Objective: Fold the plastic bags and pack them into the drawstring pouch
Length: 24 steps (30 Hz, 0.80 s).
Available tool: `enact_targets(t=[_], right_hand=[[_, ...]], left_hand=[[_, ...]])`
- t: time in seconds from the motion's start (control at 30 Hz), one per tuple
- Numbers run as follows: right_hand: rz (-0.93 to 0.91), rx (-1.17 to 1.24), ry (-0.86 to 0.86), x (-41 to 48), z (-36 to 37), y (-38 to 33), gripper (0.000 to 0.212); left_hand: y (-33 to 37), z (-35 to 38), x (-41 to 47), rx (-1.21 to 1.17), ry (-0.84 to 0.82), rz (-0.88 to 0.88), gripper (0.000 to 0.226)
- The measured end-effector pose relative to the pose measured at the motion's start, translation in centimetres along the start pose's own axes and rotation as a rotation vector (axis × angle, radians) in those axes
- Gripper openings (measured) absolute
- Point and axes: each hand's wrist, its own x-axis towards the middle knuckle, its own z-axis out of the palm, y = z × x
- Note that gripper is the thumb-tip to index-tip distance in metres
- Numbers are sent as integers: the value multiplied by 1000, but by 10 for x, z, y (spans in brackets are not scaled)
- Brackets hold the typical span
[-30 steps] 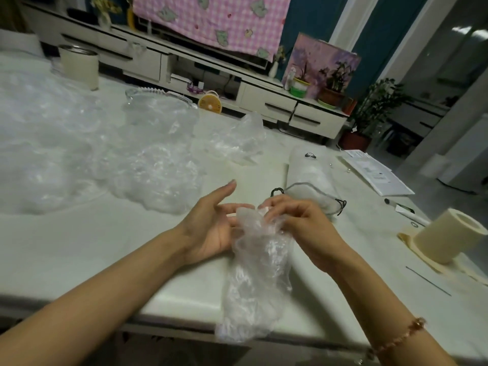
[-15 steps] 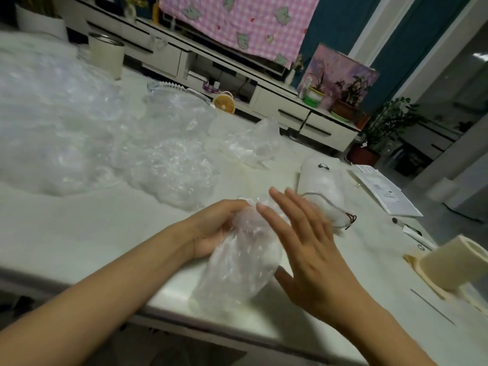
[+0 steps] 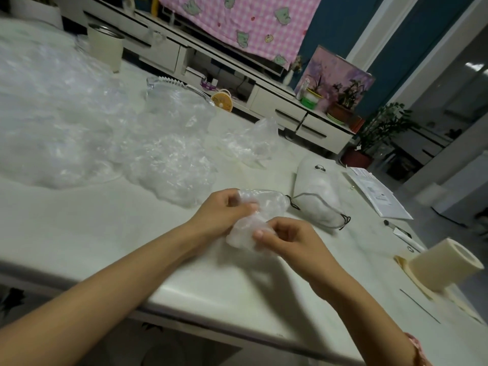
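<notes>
One crumpled clear plastic bag (image 3: pixel 266 204) held above the white table (image 3: pixel 105 233) — our left hand (image 3: pixel 219 210) grips it, right hand (image 3: pixel 293 241) pinches its edge. White drawstring pouch (image 3: pixel 317 191) just beside looks part-filled; loose clear-bag heaps (image 3: pixel 171 165) remain — we judge most still unfolded.

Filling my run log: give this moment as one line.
folding | left hand grips plastic bag | right hand pinches it | drawstring pouch lies beyond | loose bags heaped left

The plastic bag (image 3: pixel 254 220), which 1 s ago hangs long over the edge of the table (image 3: pixel 105 233), is now bunched into a compact wad above it. The right hand (image 3: pixel 287 241), flat and open 0.5 s ago, now curls and pinches the wad, close beside the left hand (image 3: pixel 219 212).
</notes>
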Motion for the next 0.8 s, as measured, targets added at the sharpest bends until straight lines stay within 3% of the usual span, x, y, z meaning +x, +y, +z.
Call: enact_targets(t=[0.13, 0.2, 0.27, 0.4, 0.57, 0.63, 0.7, 0.73, 0.8], right_hand=[[136, 8, 83, 8, 3, 0, 24], [149, 11, 106, 10, 4, 1, 23], [141, 3, 130, 12, 5, 1, 21], [104, -5, 151, 8, -1, 6, 20], [135, -182, 190, 0, -19, 28, 34], [179, -39, 184, -1, -26, 32, 34], [177, 317, 116, -1, -27, 30, 31], [178, 472, 56, 0, -25, 27, 40], [136, 550, -52, 1, -18, 20, 50]], left_hand=[[5, -1, -3, -242, -193, -92, 60], [6, -2, -7, -211, -317, -98, 68], [6, -1, -11, -129, -318, -95, 72], [5, -3, -7, -23, -122, -45, 35], [7, -4, -9, -118, -178, -76, 21], [8, -3, -11, -148, -213, -89, 22], [9, -2, -12, -201, -265, -115, 24], [10, -3, -12, -217, -287, -130, 25], [10, -3, -13, -228, -306, -146, 25]])
